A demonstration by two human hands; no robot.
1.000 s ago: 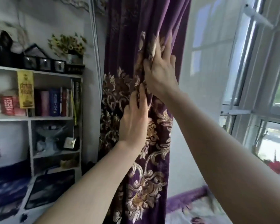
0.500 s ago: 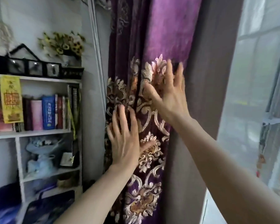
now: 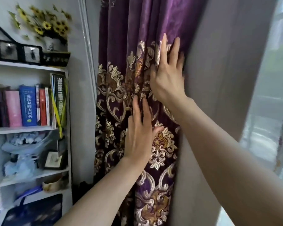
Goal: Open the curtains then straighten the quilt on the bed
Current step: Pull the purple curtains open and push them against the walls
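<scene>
A purple curtain (image 3: 121, 51) with gold and cream embroidery hangs bunched in folds in the middle of the head view. Its plain grey lining (image 3: 219, 79) faces me along the right edge. My left hand (image 3: 138, 136) lies flat on the embroidered folds, fingers up and slightly apart. My right hand (image 3: 167, 75) presses higher up, fingers spread, with its outer fingers at the fold where purple meets grey. Neither hand closes around the cloth. The bed and quilt are out of view.
A white bookshelf (image 3: 67, 101) stands left of the curtain, with books (image 3: 27, 108), photo frames (image 3: 15, 51) and a vase of yellow flowers (image 3: 44, 25) on top. A white pipe (image 3: 87, 38) runs up the wall. A bright window behind sheer fabric (image 3: 268, 95) fills the right.
The curtain has been pushed left into tighter folds and its grey lining now shows. Both hands went from clutching the cloth to lying flat on it. The view swung left off the window.
</scene>
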